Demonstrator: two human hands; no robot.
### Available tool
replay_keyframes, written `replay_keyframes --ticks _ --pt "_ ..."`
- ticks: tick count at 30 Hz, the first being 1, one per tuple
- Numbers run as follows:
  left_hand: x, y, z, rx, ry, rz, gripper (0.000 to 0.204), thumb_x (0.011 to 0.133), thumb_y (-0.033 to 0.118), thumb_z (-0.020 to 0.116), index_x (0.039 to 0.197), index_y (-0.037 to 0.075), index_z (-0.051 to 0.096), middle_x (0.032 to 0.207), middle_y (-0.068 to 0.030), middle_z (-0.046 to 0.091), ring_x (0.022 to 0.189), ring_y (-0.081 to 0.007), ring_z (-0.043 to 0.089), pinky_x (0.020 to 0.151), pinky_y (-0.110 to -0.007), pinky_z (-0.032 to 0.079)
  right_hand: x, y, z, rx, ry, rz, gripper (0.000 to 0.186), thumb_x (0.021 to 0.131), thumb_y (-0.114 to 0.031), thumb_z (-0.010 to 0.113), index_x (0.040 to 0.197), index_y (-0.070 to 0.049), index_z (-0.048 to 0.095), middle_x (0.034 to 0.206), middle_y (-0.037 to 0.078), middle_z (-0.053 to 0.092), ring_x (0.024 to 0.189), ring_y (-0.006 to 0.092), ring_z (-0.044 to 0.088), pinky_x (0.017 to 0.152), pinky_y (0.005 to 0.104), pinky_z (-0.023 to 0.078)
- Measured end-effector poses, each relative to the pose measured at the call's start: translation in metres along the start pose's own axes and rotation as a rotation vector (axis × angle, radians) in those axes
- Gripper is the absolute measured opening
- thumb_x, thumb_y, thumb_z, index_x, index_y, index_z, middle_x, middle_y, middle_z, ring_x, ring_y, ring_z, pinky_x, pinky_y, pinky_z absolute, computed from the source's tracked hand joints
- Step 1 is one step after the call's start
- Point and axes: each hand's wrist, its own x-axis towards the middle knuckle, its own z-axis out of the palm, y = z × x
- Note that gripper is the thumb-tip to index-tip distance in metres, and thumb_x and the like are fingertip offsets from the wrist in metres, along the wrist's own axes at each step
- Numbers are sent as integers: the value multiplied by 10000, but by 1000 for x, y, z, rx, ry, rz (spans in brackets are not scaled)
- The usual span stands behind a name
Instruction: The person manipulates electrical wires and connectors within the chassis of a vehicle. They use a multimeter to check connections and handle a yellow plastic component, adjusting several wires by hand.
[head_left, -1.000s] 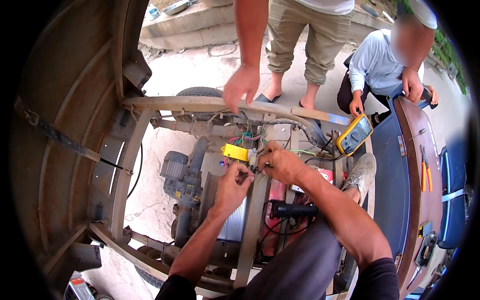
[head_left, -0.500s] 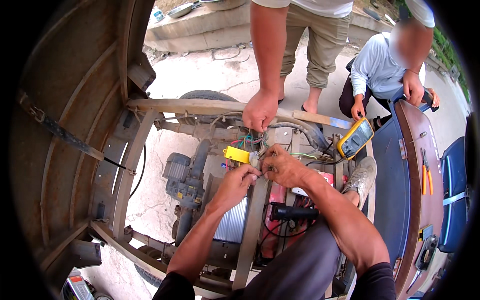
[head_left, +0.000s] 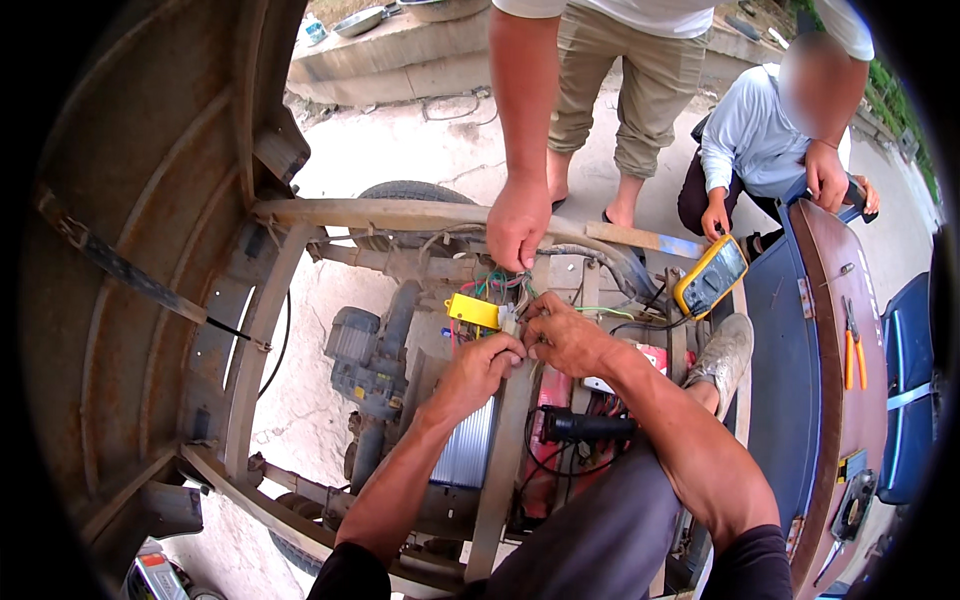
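Observation:
My left hand (head_left: 484, 366) is closed in a pinch, thumb and forefinger pressed together beside the frame's middle beam. Close to its right, my right hand (head_left: 568, 336) is bent with its fingertips pinched at the same spot. Both grip thin wire, mostly hidden by the fingers. Just beyond lies a yellow box (head_left: 473, 311) with red and blue leads, next to a pale connector (head_left: 508, 318). A bundle of coloured wires (head_left: 497, 284) runs behind it. A co-worker's hand (head_left: 518, 228) reaches down to that bundle from the far side.
A yellow multimeter (head_left: 711, 276) is held by a crouching person (head_left: 765, 140) at the right. Orange-handled pliers (head_left: 853, 346) lie on a brown panel (head_left: 815, 250). A motor (head_left: 368, 360), a finned silver box (head_left: 465, 445) and a black cylinder (head_left: 588, 427) sit within the metal frame (head_left: 265, 330).
My left fingers have curled in and moved slightly closer to my right hand. The co-worker's hand has dropped a little lower over the wires.

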Motion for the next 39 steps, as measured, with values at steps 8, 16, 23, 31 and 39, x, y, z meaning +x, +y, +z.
replay_keyframes --ticks 8,16,23,31,39 --pt "-2 -3 -2 4 7 11 161 940 -21 623 1095 13 649 847 -42 676 728 -83 610 649 -260 503 3 -3 2 -7 -14 42 157 835 -139 682 967 -67 726 1288 147 507 1267 367 493 1106 429 395" --pt "-3 13 3 -100 25 -71 499 906 -48 664 1358 78 496 887 -42 664 747 -70 594 658 -245 483 1 -5 0 -22 -5 67 169 830 -156 678 956 -55 727 1271 141 525 1271 344 494 1108 417 396" --pt "-7 5 14 -91 116 -62 462 913 -48 660 1326 58 481 895 -55 680 756 -71 616 671 -245 499 1 -11 -2 7 -19 73 189 811 -173 699 947 -46 737 1257 153 535 1272 333 489 1103 399 395" --pt "-10 -1 24 -268 232 -179 317 930 -33 649 1199 32 495 867 -74 691 756 -102 645 640 -273 511 3 0 7 45 28 -26 181 811 -129 686 944 -13 723 1228 167 545 1247 339 501 1083 400 405" --pt "-12 3 31 13 398 -126 142 952 -1 639 1023 16 517 791 -39 627 704 -80 617 586 -270 462 4 3 12 119 84 -41 159 835 -101 664 943 9 703 1229 170 545 1226 340 513 1071 387 409"
